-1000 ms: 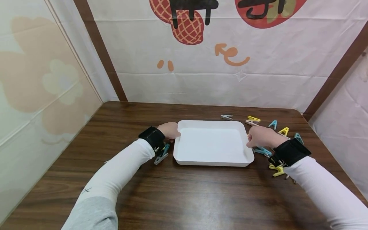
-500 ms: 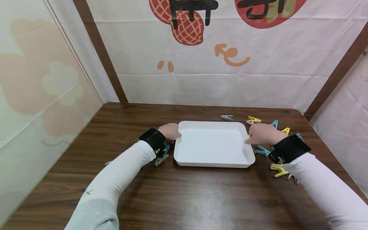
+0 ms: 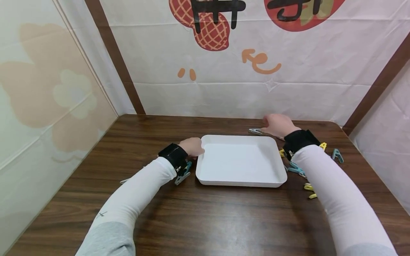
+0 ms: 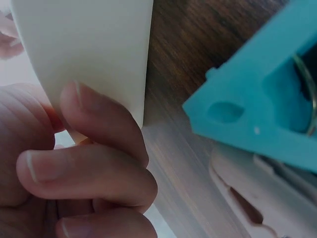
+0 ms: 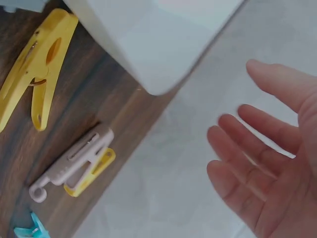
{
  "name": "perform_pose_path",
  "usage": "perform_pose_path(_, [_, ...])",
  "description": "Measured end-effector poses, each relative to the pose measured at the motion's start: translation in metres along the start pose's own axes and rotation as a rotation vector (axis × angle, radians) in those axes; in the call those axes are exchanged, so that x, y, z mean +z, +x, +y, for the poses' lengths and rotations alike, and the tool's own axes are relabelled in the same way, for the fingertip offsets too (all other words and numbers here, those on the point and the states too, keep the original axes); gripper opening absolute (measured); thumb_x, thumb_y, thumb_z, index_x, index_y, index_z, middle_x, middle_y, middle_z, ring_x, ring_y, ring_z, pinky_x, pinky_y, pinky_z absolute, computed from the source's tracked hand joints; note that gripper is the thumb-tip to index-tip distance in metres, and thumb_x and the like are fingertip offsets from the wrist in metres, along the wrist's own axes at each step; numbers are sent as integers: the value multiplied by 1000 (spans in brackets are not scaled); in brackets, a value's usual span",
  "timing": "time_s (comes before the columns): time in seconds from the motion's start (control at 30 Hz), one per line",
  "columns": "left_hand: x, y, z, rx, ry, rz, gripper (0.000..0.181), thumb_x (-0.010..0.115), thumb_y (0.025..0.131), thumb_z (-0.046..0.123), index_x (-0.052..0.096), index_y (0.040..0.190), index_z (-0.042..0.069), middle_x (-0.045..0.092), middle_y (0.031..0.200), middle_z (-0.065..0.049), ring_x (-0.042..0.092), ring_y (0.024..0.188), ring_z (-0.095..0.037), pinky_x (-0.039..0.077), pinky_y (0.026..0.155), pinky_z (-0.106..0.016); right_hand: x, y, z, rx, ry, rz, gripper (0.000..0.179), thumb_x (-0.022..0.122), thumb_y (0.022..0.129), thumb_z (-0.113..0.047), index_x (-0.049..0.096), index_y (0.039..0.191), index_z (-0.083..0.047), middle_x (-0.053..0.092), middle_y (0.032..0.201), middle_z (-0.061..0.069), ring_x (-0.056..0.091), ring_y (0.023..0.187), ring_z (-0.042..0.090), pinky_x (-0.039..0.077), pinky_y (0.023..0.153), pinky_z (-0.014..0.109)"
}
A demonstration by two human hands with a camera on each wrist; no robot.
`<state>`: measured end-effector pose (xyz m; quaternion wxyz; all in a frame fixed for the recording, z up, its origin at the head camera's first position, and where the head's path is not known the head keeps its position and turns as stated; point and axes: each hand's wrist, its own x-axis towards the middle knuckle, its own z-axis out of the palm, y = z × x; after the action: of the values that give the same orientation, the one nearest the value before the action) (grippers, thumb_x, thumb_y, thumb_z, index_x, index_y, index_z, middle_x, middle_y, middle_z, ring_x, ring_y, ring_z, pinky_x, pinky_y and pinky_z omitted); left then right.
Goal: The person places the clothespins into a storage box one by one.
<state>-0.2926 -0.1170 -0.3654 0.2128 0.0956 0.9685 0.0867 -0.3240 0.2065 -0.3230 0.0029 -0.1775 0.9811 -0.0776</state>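
Observation:
A shallow white tray [image 3: 238,160] lies on the brown wood-grain table. My left hand [image 3: 192,146] pinches its left wall; the left wrist view shows curled fingers [image 4: 89,168] against the outside of that wall. Close by them are a teal clothespin [image 4: 237,111] and a grey one. Past the tray's back right corner, my right hand [image 3: 278,125] reaches out beside a light grey clothespin [image 3: 255,131]. In the right wrist view its fingers [image 5: 242,173] are spread and hold nothing. A yellow clothespin [image 5: 49,59] and a pinkish-grey one [image 5: 74,163] lie on the table there.
More clothespins are scattered right of the tray, among them a blue one [image 3: 296,168], a yellow one [image 3: 310,187] and a teal one [image 3: 337,155], partly behind my right arm. A white printed curtain [image 3: 205,99] hangs along the table's back edge.
My right hand has left the tray's right edge and moved back and slightly left toward the grey clothespin, its fingers opening. My left hand stays on the tray's left wall.

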Motion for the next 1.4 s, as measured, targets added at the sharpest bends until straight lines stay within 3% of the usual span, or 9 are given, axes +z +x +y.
perform_pose_path(0.2, [5,4,-3,7,-17,2,23,49,95,16,62,83,2,58,56,-4,48,43,-16,37,44,-27,24,33,1,36,-6,-64,71,77,83,-26,45,139,3,49,136,27,46,123,42,39,99,52])
perform_pose_path(0.33, [6,5,-5,3,-19,17,21,49,95,16,62,87,1,59,57,-5,48,43,-17,38,44,-27,32,50,-1,74,9,-116,87,81,78,-27,35,146,1,40,143,27,39,130,42,36,101,54])
perform_pose_path(0.47, [7,5,-6,7,-17,26,20,50,94,16,63,91,1,59,57,-4,48,45,-16,36,46,-27,36,59,2,97,31,-158,90,82,76,-23,33,148,1,40,144,27,40,130,42,36,101,55])
perform_pose_path(0.8, [7,8,1,26,-2,27,21,51,96,16,64,93,0,59,56,-4,50,47,-15,37,48,-27,54,59,19,145,72,-217,70,69,86,-6,33,145,7,40,143,29,37,131,45,35,102,54])
perform_pose_path(0.97, [5,9,2,26,10,36,21,51,95,15,64,87,1,59,55,-4,50,48,-15,37,48,-27,57,59,22,128,96,-221,54,57,89,4,40,140,10,46,138,30,45,125,44,38,101,51])
perform_pose_path(1.23, [5,5,0,9,-15,38,22,51,95,16,65,96,-1,61,58,-5,53,51,-15,39,51,-27,61,62,22,119,93,-147,29,58,88,6,61,117,9,63,113,25,59,102,37,47,89,47])
perform_pose_path(1.4, [5,6,-2,19,-23,46,21,51,94,15,65,97,-1,60,58,-5,52,50,-15,38,50,-27,62,63,24,78,75,-116,15,58,86,8,66,99,9,65,98,22,61,89,34,49,80,43])
